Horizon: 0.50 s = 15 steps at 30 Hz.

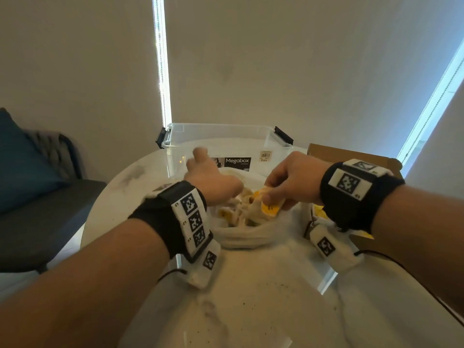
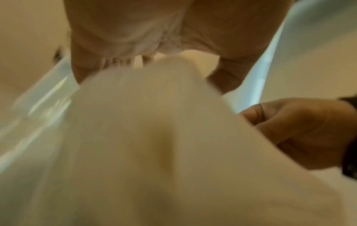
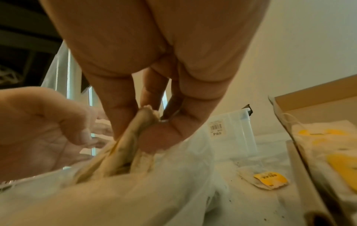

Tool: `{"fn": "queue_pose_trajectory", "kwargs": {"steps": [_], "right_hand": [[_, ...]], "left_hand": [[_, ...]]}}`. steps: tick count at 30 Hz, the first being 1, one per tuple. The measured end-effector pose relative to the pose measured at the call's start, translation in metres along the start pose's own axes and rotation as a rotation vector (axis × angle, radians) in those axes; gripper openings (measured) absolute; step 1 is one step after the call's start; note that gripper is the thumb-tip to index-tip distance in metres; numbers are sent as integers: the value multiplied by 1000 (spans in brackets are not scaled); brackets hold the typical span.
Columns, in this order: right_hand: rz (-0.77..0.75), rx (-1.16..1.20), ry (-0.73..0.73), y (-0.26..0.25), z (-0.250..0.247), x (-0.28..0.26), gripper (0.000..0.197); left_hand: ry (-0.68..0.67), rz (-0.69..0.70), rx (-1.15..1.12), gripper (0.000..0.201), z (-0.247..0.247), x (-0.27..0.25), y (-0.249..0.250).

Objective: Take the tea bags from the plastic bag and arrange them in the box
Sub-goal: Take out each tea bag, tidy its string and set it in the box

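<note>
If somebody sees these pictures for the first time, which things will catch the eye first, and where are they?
The eye falls first on the right hand at the centre of the table, its grip pinching a bunch of tea bags above the open white plastic bag. The left hand holds the bag's rim just beside it. To the right, one tea bag with a yellow tag lies loose on the table next to the cardboard box.

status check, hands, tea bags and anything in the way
Right hand pinching a bunch of tea bags at the plastic bag mouth. Left hand gripping the plastic bag. Cardboard box open at right, path unobstructed.
</note>
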State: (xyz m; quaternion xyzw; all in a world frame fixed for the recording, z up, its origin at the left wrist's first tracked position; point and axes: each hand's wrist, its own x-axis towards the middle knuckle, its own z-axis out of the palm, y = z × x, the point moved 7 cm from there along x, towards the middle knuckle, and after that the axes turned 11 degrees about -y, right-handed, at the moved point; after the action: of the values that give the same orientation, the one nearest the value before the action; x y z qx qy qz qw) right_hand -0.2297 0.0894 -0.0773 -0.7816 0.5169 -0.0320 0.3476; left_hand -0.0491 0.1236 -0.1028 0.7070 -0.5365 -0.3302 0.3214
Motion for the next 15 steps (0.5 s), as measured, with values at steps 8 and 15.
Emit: {"fn": "queue_pose_trajectory", "kwargs": {"steps": [8,15], "right_hand": [[-114,551,129,2,-32,-14,24],[-178,662,94,-15,-48,-29,23]], "left_hand": [[-141,162,-661,23,21,-7,43],[-612,28,-1397,69,81,-9,61]]}}
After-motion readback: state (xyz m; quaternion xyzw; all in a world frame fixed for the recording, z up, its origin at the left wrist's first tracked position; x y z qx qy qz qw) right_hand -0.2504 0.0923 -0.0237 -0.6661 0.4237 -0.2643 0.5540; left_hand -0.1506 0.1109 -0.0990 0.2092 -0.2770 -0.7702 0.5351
